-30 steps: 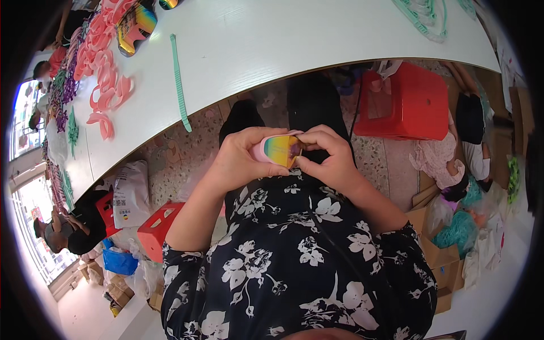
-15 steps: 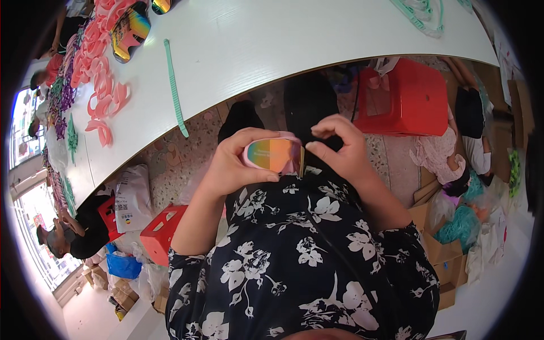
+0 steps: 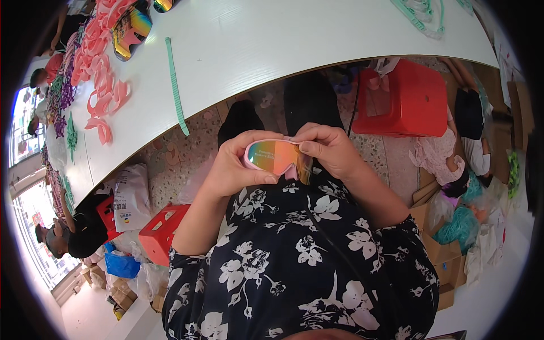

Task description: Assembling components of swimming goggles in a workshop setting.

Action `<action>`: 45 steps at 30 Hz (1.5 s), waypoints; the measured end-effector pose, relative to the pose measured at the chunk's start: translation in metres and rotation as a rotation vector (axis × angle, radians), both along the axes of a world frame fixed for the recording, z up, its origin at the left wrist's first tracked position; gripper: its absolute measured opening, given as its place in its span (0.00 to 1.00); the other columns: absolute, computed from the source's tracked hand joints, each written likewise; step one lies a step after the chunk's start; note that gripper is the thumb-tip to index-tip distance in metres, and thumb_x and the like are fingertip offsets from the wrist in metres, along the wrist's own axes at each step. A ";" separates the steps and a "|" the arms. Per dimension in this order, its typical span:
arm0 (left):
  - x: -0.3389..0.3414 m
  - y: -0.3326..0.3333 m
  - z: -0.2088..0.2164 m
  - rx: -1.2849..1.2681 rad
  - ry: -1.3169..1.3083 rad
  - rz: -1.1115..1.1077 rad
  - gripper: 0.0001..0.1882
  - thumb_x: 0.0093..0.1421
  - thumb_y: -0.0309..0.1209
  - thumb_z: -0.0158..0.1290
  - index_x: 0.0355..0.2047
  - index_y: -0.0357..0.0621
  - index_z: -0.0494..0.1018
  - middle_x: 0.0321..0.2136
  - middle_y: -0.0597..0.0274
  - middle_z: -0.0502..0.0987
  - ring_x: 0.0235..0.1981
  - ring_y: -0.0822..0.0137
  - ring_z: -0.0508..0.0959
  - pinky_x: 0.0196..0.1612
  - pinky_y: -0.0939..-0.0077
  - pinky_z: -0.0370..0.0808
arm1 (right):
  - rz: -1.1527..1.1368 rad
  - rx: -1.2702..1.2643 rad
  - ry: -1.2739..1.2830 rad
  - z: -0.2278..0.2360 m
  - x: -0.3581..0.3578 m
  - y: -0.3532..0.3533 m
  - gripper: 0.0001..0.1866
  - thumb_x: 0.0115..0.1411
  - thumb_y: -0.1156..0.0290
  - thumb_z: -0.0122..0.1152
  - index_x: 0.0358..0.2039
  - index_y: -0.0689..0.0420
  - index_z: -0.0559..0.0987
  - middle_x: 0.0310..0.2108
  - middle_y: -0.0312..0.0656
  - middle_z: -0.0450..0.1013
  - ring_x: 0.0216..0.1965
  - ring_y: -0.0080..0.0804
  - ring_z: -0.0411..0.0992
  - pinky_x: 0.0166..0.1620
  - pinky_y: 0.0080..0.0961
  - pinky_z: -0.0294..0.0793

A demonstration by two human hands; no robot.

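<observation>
Above my lap, in front of my belly, I hold a pair of goggles [image 3: 273,156] with a pink frame and a rainbow mirrored lens. My left hand [image 3: 225,164] grips their left end, thumb below and fingers above. At the top right part, my right hand [image 3: 328,148] pinches the rim between thumb and fingers. The lens's right side tilts away and looks golden. Beyond my hands, a green strap [image 3: 175,85] lies across the white table [image 3: 238,51] near its edge.
Pink goggle frames [image 3: 102,73] are heaped at the table's left, beside a loose mirrored lens [image 3: 130,34]. Green straps [image 3: 425,20] lie at the far right. Red stools [image 3: 416,99] stand under the table and at my left. Several people sit at the left; boxes and bags crowd the right.
My right hand has moved left from beside the goggles and now pinches their upper rim. The goggles have turned so more of the lens shows. My left hand keeps its grip.
</observation>
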State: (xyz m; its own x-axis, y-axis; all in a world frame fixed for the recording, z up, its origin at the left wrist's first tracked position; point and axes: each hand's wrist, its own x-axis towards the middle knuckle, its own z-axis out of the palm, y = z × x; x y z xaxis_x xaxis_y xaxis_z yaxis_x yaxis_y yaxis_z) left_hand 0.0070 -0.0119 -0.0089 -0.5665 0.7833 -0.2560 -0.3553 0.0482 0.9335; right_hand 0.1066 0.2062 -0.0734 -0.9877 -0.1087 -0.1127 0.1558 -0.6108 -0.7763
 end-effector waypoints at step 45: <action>-0.004 0.018 0.018 -0.340 1.244 -0.288 0.27 0.51 0.48 0.63 0.42 0.39 0.74 0.34 0.54 0.74 0.33 0.53 0.76 0.37 0.61 0.75 | 0.014 0.656 0.472 0.016 -0.007 0.020 0.28 0.48 0.62 0.77 0.47 0.62 0.78 0.43 0.42 0.73 0.46 0.32 0.74 0.51 0.28 0.72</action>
